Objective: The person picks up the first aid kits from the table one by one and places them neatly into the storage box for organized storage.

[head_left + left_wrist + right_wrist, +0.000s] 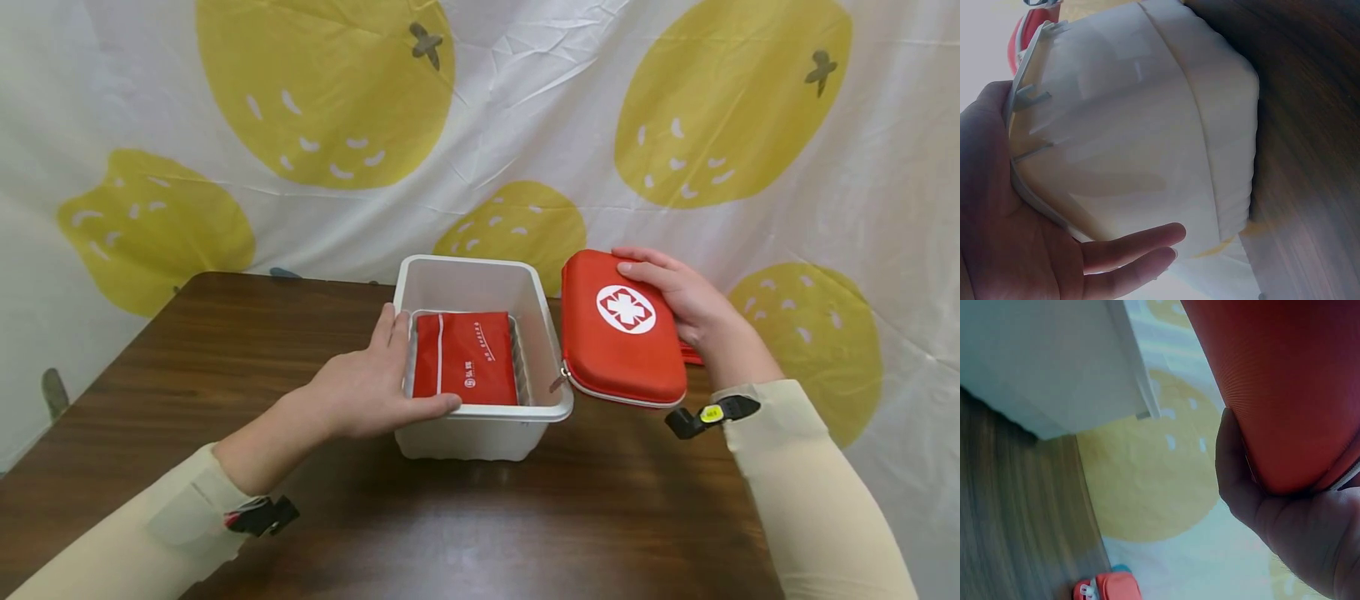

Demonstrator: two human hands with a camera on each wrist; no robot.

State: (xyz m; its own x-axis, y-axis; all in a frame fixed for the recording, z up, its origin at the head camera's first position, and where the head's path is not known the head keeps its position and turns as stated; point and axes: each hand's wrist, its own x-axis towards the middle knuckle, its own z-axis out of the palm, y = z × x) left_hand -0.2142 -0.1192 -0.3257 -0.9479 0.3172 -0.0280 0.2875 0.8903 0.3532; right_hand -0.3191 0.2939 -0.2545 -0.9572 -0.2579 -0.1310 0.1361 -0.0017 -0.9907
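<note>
Right grip [693, 304] clasped a red zippered case [622, 358] beside a white bin [468, 440] on the worktop [525, 533]. Left grip [367, 392], fingers [1138, 240] extended, rested against the bin.

My right hand [678, 300] holds a curled grip, its bare wrist [738, 358] on the near side and a pale sleeve [813, 496] covering the forearm below. Left of that grip, my left hand [363, 387] spreads wide, fingers [1135, 245] extended away from me, thumb [435, 406] pointing toward the gripping side.
</note>
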